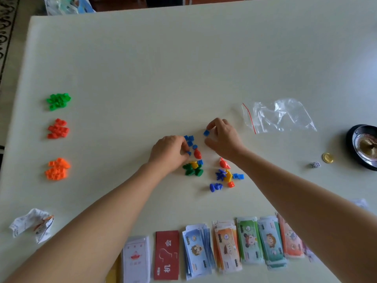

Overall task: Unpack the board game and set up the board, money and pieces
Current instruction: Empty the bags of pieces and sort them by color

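Sorting looks well advanced: far left of the fingers on the pale surface [142, 68] lie heaps of green plastic houses [58, 101], red ones [58, 129] and orange ones [57, 169]. The left hand [170, 152] curls over small blue plastic houses [190, 140]; whether its fingers [184, 149] grip one cannot be told. The right hand [223, 137] pinches one blue house [206, 133] between thumb and forefinger. Mixed tokens [221, 174] remain below. Paper money stacks [242, 242] sit nearest the person, partly covered by an arm; no board shows.
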